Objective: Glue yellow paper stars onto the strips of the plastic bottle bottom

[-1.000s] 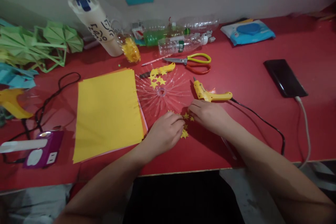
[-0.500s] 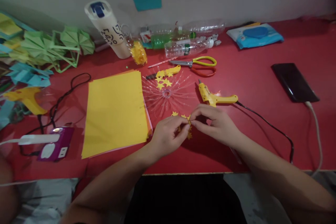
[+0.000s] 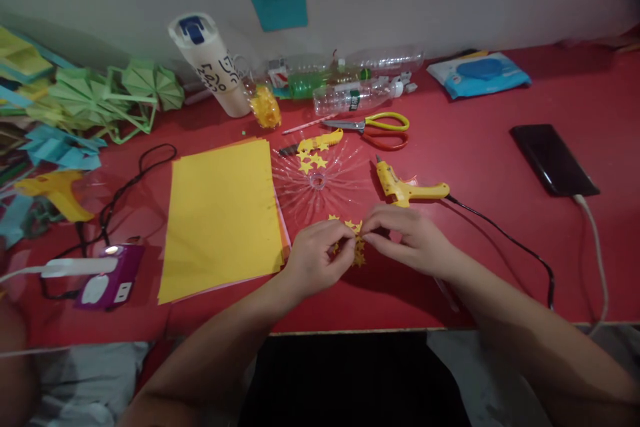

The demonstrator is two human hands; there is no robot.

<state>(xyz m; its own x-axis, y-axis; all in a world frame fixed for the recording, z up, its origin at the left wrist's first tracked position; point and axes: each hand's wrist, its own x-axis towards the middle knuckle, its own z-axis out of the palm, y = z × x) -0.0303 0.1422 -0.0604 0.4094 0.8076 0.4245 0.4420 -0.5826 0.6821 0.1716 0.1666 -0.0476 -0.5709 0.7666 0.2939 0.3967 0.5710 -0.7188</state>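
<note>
Above the red table, my left hand (image 3: 320, 255) and my right hand (image 3: 407, 237) are both in a pinch, their fingertips close together. What they pinch is too small to make out. Just beneath the fingertips lie several small yellow paper stars (image 3: 359, 257), partly covered by my hands. Beyond them a clear plastic bottle piece, cut into thin strips (image 3: 317, 181), is spread out flat. More yellow stars (image 3: 306, 165) rest on its far side, beside a yellow utility knife (image 3: 320, 141). A yellow glue gun (image 3: 407, 190) lies just past my right hand.
A stack of yellow paper (image 3: 225, 220) lies left of my hands. Scissors (image 3: 385, 127), plastic bottles (image 3: 345, 97), a tumbler (image 3: 215, 67) and a wipes pack (image 3: 477, 75) stand or lie behind. A phone (image 3: 554, 160) is at right, a purple power strip (image 3: 110, 277) at left.
The fingertips of my two hands have drawn slightly apart, both still pinched. The view has shifted a little; the things on the table lie as before.
</note>
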